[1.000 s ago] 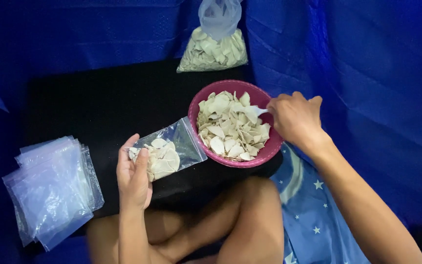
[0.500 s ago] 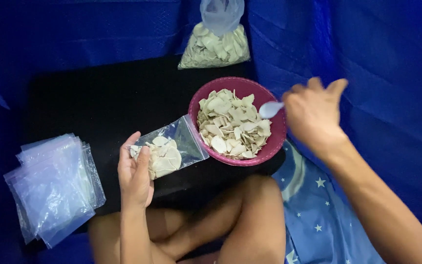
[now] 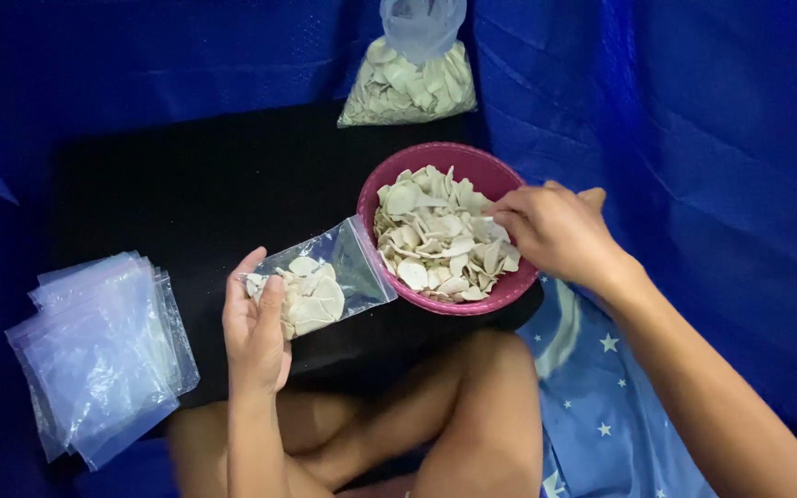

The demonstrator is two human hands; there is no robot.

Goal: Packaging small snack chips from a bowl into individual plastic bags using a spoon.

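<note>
Left hand (image 3: 253,327) clamped on half-filled bag (image 3: 317,286), right hand (image 3: 553,231) closed on spoon, dipping into pink bowl (image 3: 500,175) of chips (image 3: 435,235)

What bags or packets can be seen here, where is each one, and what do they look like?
Small clear zip bag: in the left hand, partly filled with pale chips, mouth toward the pink bowl.
Stack of empty clear bags: far left, flat and rectangular.
Large clear bag of chips: behind the bowl, knotted on top.
No labels, signs or screens.
</note>
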